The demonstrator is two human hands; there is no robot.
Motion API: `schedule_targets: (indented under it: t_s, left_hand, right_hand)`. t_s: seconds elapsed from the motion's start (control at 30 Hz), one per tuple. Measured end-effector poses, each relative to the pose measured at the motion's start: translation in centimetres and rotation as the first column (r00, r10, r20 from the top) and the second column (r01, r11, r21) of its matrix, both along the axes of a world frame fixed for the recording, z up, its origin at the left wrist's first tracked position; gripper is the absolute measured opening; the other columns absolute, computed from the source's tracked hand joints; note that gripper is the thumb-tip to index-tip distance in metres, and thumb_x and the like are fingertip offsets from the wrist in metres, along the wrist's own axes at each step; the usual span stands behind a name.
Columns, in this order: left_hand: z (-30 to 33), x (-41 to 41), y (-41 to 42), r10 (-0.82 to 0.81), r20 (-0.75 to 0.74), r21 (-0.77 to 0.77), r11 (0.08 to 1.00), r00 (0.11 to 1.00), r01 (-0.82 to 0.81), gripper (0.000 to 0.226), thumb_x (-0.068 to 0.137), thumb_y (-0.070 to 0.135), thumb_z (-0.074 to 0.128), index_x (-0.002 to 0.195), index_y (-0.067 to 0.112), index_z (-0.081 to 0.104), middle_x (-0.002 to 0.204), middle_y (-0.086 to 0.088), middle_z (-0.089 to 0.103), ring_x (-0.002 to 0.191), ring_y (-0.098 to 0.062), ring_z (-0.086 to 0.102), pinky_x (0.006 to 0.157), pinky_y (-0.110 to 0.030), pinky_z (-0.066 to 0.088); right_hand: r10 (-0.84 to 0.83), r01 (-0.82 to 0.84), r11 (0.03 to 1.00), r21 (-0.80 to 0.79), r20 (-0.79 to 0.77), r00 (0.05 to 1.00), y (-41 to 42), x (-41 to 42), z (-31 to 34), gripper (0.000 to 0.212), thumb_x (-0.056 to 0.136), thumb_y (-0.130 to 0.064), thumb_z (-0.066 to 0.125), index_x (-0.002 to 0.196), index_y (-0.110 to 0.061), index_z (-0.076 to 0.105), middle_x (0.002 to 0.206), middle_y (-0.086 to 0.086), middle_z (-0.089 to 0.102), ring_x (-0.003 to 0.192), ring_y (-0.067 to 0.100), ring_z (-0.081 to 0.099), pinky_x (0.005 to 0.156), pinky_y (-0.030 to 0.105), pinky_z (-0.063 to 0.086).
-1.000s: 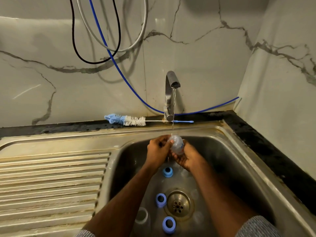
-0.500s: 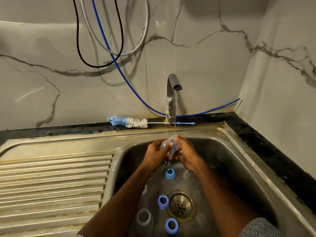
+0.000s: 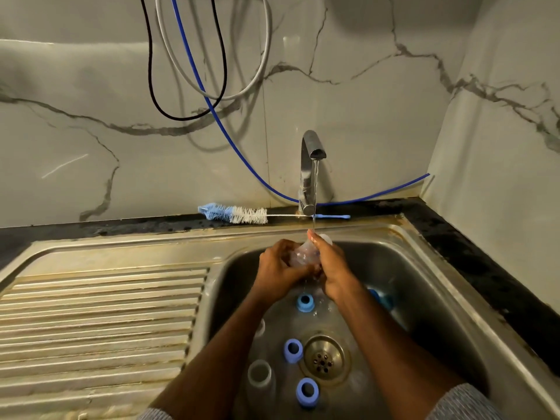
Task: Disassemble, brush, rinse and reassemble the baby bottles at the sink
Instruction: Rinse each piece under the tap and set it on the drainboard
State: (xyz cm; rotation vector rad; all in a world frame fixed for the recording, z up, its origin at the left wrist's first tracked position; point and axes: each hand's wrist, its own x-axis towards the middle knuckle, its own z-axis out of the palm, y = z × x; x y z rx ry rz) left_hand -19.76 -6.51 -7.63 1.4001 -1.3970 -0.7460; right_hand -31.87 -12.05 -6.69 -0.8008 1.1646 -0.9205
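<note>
Head view: your left hand (image 3: 280, 265) and right hand (image 3: 331, 268) both grip the clear bottle (image 3: 300, 256) under the tap (image 3: 312, 165) stream, above the sink (image 3: 424, 268), so that water runs over it.

1. You are working in dim, warm indoor light; the marble wall (image 3: 363, 116) looks greyish-green and muted.
2. Light comes from above and in front: the hanging cables (image 3: 188, 86) throw soft, doubled shadows onto the wall beside them.
3. The sink basin (image 3: 424, 298) falls into deep shadow along its far and right walls.
4. Faint glare streaks the draining board (image 3: 100, 313) ridges and the tap (image 3: 307, 171).
5. Your wide-angle lens bows the sink rim and wall corner towards the edges.
6. Fine detail is soft throughout, and the clear piece in your hands is smeared.
</note>
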Motion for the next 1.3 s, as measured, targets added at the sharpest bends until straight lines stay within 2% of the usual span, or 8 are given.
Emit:
schedule_targets:
  t_s: [0.17, 0.33, 0.47, 0.67, 0.77, 0.97, 1.1, 1.3]
  left_hand:
    - [0.8, 0.3, 1.7, -0.093, -0.761, 0.131, 0.948, 0.643, 0.291, 0.042, 0.094, 0.026, 0.065, 0.126, -0.002, 0.059, 0.117, -0.028, 0.069, 0.103, -0.038, 0.071, 0.078, -0.034, 0.063]
    - [0.4, 0.4, 2.0, -0.029, -0.949, 0.117, 0.892, 0.313, 0.437, 0.055, 0.097, 0.034, 0.055, 0.138, -0.003, 0.054, 0.129, -0.033, 0.061, 0.099, -0.035, 0.071, 0.078, -0.035, 0.063]
    - [-0.2, 0.5, 1.1, -0.026, -0.847, 0.228, 0.884, 0.530, 0.409, 0.051, 0.102, 0.040, 0.050, 0.134, 0.001, 0.055, 0.119, -0.027, 0.068, 0.094, -0.031, 0.070, 0.082, -0.035, 0.059]
    - [-2.0, -0.5, 0.0, -0.090, -0.295, 0.140, 0.981, 0.951, 0.136, 0.039, 0.090, 0.018, 0.074, 0.123, 0.016, 0.054, 0.118, -0.011, 0.068, 0.104, -0.023, 0.071, 0.090, -0.042, 0.060]
    - [-1.6, -0.9, -0.2, -0.075, -0.469, 0.131, 0.980, 0.880, 0.152, 0.031, 0.098, 0.017, 0.062, 0.127, 0.008, 0.058, 0.119, -0.017, 0.069, 0.103, -0.026, 0.072, 0.084, -0.035, 0.060]
    - [0.0, -1.2, 0.1, 0.060, -0.918, 0.233, 0.881, 0.392, 0.412, 0.052, 0.107, 0.037, 0.039, 0.136, -0.004, 0.052, 0.127, -0.032, 0.063, 0.098, -0.035, 0.070, 0.076, -0.037, 0.063]
    - [-0.5, -1.2, -0.4, 0.054, -0.799, 0.302, 0.897, 0.599, 0.322, 0.054, 0.109, 0.042, 0.031, 0.132, 0.000, 0.054, 0.117, -0.029, 0.069, 0.091, -0.032, 0.071, 0.079, -0.037, 0.061]
    - [-2.1, -0.7, -0.5, -0.093, -0.387, 0.156, 0.974, 0.917, 0.164, 0.046, 0.090, 0.011, 0.073, 0.132, 0.020, 0.055, 0.120, -0.012, 0.069, 0.102, -0.027, 0.072, 0.086, -0.042, 0.061]
  right_hand:
    - [0.162, -0.155, 0.987, -0.048, 0.245, 0.956, 0.7, -1.1, 1.4, 0.044, 0.096, -0.051, 0.054, 0.113, -0.012, 0.066, 0.109, 0.016, 0.072, 0.104, 0.032, 0.068, 0.100, 0.051, 0.052]
    - [0.279, -0.248, 0.960, -0.129, 0.379, 0.882, 0.6, -1.6, 1.0, 0.046, 0.090, -0.044, 0.058, 0.118, -0.008, 0.065, 0.110, 0.014, 0.071, 0.103, 0.030, 0.067, 0.104, 0.048, 0.045]
    - [0.229, -0.225, 0.973, -0.045, 0.198, 0.953, 0.1, -0.6, 0.6, 0.057, 0.090, -0.058, 0.058, 0.122, -0.011, 0.064, 0.110, 0.016, 0.074, 0.099, 0.029, 0.070, 0.096, 0.043, 0.050]
    - [0.040, -0.050, 0.993, -0.105, -0.102, 0.994, -0.2, 0.8, 0.3, 0.060, 0.097, -0.060, 0.046, 0.142, -0.021, 0.045, 0.123, 0.011, 0.059, 0.098, 0.025, 0.063, 0.073, 0.036, 0.055]
    - [0.017, -0.040, 0.990, -0.137, -0.170, 0.985, -0.7, 0.1, 0.3, 0.059, 0.096, -0.060, 0.047, 0.140, -0.020, 0.047, 0.118, 0.010, 0.060, 0.096, 0.025, 0.064, 0.077, 0.041, 0.058]
    - [0.214, -0.197, 0.972, -0.125, 0.142, 0.966, -0.8, -2.3, -0.6, 0.056, 0.089, -0.051, 0.064, 0.125, -0.009, 0.064, 0.116, 0.019, 0.072, 0.109, 0.038, 0.067, 0.081, 0.040, 0.051]
    - [0.229, -0.219, 0.948, -0.231, 0.021, 0.973, -1.0, -2.3, -0.5, 0.042, 0.094, -0.035, 0.066, 0.132, -0.019, 0.058, 0.117, 0.012, 0.072, 0.108, 0.030, 0.066, 0.082, 0.043, 0.057]
    - [0.117, -0.200, 0.938, -0.283, -0.283, 0.952, -0.7, -2.1, -0.7, 0.048, 0.091, -0.031, 0.070, 0.135, -0.029, 0.050, 0.127, 0.003, 0.063, 0.111, 0.024, 0.064, 0.091, 0.050, 0.058]
